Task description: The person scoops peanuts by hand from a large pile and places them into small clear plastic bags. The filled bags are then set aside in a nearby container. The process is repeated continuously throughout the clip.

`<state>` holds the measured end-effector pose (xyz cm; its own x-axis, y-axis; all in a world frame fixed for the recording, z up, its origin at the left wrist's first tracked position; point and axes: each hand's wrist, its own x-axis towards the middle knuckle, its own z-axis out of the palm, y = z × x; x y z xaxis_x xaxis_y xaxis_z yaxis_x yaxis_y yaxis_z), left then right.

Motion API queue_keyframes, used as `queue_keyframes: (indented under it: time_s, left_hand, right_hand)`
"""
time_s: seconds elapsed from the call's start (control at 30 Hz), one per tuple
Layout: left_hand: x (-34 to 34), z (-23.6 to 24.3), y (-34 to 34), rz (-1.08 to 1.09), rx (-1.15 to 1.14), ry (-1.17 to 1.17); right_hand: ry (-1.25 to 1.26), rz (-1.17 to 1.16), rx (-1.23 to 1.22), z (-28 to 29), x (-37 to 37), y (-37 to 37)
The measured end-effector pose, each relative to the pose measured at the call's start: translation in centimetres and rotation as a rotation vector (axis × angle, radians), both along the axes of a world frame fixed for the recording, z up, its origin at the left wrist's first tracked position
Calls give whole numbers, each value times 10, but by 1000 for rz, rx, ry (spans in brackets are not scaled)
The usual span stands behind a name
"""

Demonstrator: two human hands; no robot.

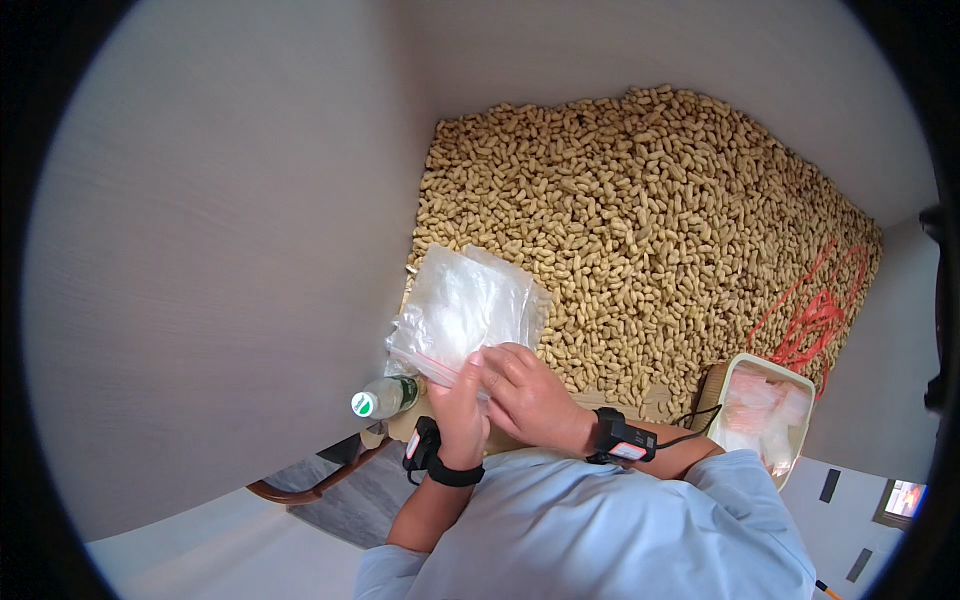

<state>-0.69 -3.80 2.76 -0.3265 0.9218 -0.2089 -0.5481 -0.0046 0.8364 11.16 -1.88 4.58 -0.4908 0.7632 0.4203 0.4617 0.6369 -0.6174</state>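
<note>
A clear plastic zip bag [455, 305] with a thin red strip along its near edge is spread over the left front of a large heap of peanuts [620, 230]. My left hand [460, 412] is closed on the bag's near edge, its thumb pointing up beside the red strip. Right beside it, my right hand [535, 398] pinches the same edge, fingertips close to the left thumb. What the fingers do beneath the plastic is hidden. Whether further bags lie under this one, I cannot tell.
A clear bottle [388, 397] with a white and green cap lies left of my hands. At right stands a pale bin [737, 365] holding pinkish plastic bags [768, 405]. Red plastic string [815, 322] lies tangled on the peanuts. Grey walls [250, 220] rise left and behind.
</note>
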Motion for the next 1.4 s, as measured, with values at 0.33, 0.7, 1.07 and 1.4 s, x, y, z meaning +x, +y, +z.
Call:
queue_keyframes:
  time_s: [0.33, 0.7, 1.07, 1.4]
  left_hand:
    - [-18, 5, -7, -56, -12, -93]
    - [-5, 51, -19, -613, 10, 179]
    - [105, 48, -40, -1147, 143, 223]
    - [275, 81, -94, -1589, 354, 295]
  right_hand:
    - [306, -157, -386, -19, 58, 47]
    - [1458, 464, -1688, -37, 56, -8]
    - [822, -6, -884, 92, 198, -185]
    - [-170, -1133, -139, 35, 416, -292]
